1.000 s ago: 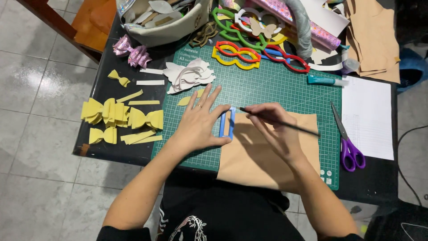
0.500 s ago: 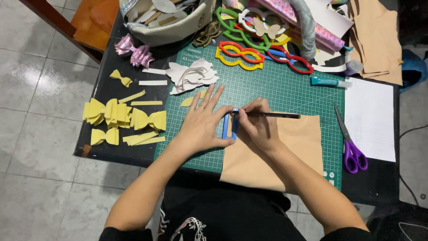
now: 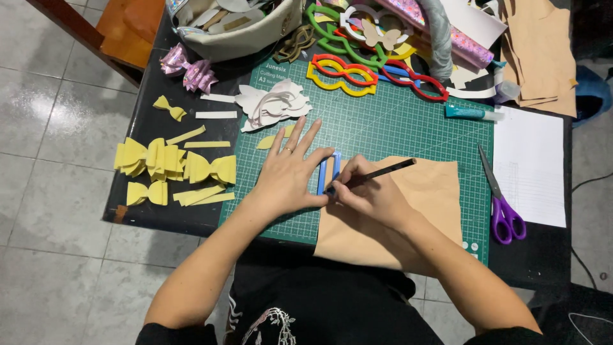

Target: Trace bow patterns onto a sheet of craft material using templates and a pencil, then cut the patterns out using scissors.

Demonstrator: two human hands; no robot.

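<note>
My left hand (image 3: pixel 288 172) lies flat with spread fingers on the green cutting mat (image 3: pixel 396 121), pressing a small blue rectangular frame (image 3: pixel 327 174) against the left edge of a tan sheet (image 3: pixel 421 211). My right hand (image 3: pixel 370 195) grips a black pencil (image 3: pixel 383 171) whose tip touches the lower end of the blue frame. The pencil's shaft points up and to the right.
Yellow foam bows and strips (image 3: pixel 169 169) lie left of the mat. Purple-handled scissors (image 3: pixel 504 211) and white paper (image 3: pixel 530 166) sit on the right. Coloured mask cutouts (image 3: pixel 357 64), a white cutout (image 3: pixel 271 105), a glue tube (image 3: pixel 469 113) and a bag (image 3: pixel 236 25) crowd the far side.
My right hand has drawn the pencil tip from the top of the blue frame down to its lower end. The left hand stays pressed on the frame.
</note>
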